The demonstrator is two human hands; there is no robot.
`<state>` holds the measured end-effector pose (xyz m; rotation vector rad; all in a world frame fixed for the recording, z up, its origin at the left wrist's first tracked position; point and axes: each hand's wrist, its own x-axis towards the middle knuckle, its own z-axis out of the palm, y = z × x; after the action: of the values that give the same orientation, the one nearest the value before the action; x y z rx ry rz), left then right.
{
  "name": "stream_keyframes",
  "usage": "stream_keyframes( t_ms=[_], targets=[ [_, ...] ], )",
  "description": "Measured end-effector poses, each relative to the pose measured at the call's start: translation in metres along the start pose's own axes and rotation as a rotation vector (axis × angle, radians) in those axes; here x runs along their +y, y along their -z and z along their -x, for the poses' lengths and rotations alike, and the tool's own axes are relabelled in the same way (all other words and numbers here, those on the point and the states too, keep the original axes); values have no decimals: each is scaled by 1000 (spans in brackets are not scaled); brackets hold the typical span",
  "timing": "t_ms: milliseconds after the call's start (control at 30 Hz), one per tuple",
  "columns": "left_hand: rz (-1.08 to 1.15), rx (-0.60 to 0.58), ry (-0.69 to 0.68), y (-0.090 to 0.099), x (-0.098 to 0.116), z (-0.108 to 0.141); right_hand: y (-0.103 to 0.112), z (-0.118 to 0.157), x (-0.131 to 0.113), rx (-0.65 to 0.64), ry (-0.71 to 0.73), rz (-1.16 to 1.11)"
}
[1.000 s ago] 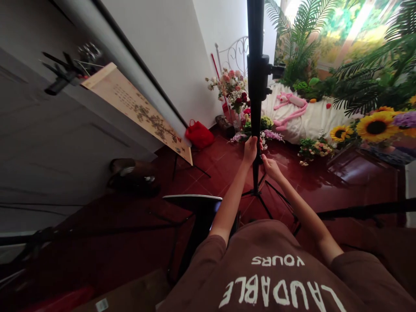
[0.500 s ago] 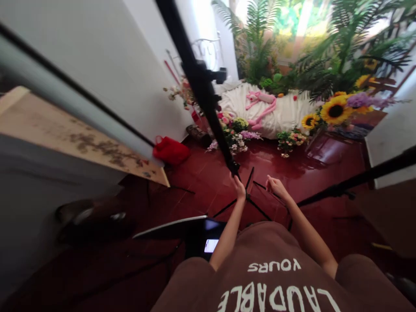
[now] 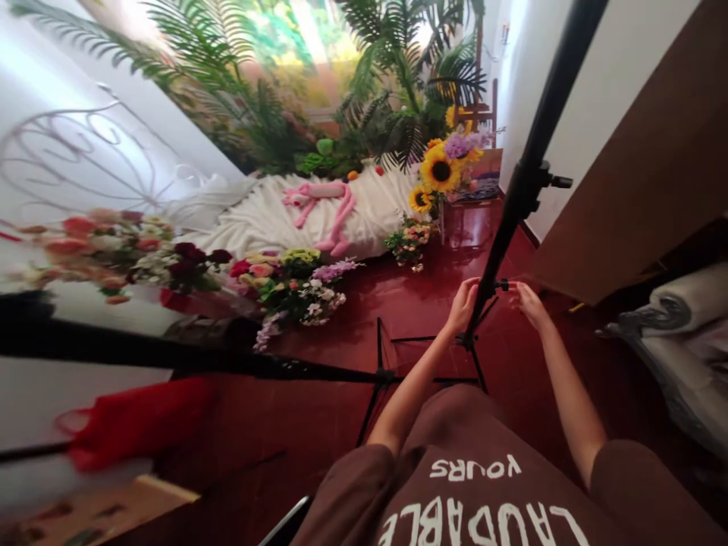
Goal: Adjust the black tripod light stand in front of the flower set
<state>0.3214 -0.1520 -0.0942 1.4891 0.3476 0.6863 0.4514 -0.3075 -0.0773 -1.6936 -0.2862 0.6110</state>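
Observation:
A black tripod stand (image 3: 515, 201) rises at a slant in front of me on the right. My left hand (image 3: 463, 305) is wrapped against the lower part of its pole. Across from it, my right hand (image 3: 528, 303) has its fingers bent and a little apart beside a small black knob (image 3: 501, 285) on the pole. The fingertips come very near the knob; whether they touch it I cannot tell. The stand's legs spread out below my hands.
Another black stand (image 3: 318, 370) slants in from the left. Flower bunches (image 3: 307, 292), a white-draped platform (image 3: 250, 220) with a pink plush toy (image 3: 327, 191), and sunflowers (image 3: 440, 171) lie ahead. A red bag (image 3: 142, 417) is at left, wrapped rolls (image 3: 691, 303) at right.
My view has swung to the right. My left hand has gone from the left-hand stand to the right-hand one, and my right hand has come up beside that stand's knob.

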Motion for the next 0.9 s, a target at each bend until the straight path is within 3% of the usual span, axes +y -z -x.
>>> stream_keyframes(
  t_ms=[67, 167, 400, 633, 900],
  targets=[
    [48, -92, -21, -24, 13, -17, 20, -7, -17, -121, 142, 94],
    [66, -135, 3, -45, 17, -34, 35, -22, -43, -322, 281, 277],
    [-15, -74, -28, -56, 5, -40, 36, -56, -90, -531, 292, 691],
    [-142, 16, -114, -56, 6, -39, 33, -52, -89, -483, 511, 850],
    [-236, 59, -150, -58, 1, -40, 24, -32, -60, -289, 776, 1016]
  ],
)
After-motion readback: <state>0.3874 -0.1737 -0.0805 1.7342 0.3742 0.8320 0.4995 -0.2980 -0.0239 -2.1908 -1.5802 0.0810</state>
